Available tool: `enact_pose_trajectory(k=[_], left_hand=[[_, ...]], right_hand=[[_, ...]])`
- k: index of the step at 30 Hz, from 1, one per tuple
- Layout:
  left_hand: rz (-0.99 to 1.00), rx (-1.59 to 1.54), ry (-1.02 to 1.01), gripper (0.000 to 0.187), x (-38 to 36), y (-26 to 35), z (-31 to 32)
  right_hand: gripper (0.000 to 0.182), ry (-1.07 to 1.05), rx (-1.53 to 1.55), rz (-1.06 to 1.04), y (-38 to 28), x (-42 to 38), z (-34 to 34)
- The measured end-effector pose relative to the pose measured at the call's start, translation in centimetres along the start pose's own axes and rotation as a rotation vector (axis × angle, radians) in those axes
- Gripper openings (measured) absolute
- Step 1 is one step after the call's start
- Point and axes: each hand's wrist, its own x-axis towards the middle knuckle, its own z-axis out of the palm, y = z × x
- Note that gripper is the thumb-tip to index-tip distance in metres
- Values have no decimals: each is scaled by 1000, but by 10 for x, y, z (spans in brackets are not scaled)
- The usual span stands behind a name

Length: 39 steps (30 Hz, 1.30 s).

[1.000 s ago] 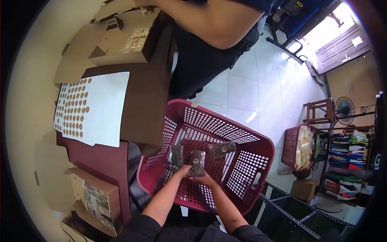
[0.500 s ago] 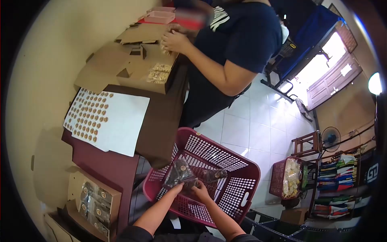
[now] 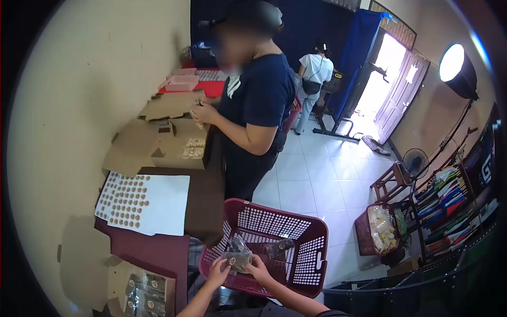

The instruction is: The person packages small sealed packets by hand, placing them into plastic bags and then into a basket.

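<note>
A see-through plastic packet (image 3: 237, 260) with dark contents and a round sticker is held between my two hands. My left hand (image 3: 217, 273) pinches its left end, and my right hand (image 3: 258, 268) grips its right end. Both are over the near side of a maroon perforated basket (image 3: 318, 232). Inside the basket, behind the held packet, lies another dark packet (image 3: 238, 243). A further dark packet (image 3: 279, 248) rests to the right in the basket. At the lower left, a cardboard box (image 3: 170, 293) contains several similar stickered packets (image 3: 150, 304).
Sheets of round stickers (image 3: 168, 203) lie on the table at left. Behind them, an open cardboard box (image 3: 179, 129) holds pale packets (image 3: 194, 149). A person in a dark shirt (image 3: 259, 90) stands beside the table. A second filled basket (image 3: 364, 235) stands right, near a stool (image 3: 391, 177).
My view has tilted up, bringing a second person in white into sight. The packet in my hands has come up from the basket, with its stickered face now showing.
</note>
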Motion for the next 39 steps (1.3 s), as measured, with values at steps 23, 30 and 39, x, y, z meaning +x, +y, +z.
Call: enact_pose_trajectory(k=[23,30,39], left_hand=[[-60,-1245,530,36,-172,4,-194],[-75,-1058,623,61,-242,6,-212],[-69,-998,869,49,-292,-19,-204]], right_hand=[[44,-758,-71,-223,-17,-124,242],[38,-795,-243,-204,-13,-140,286],[34,-1084,-488,-181,26,-174,321]])
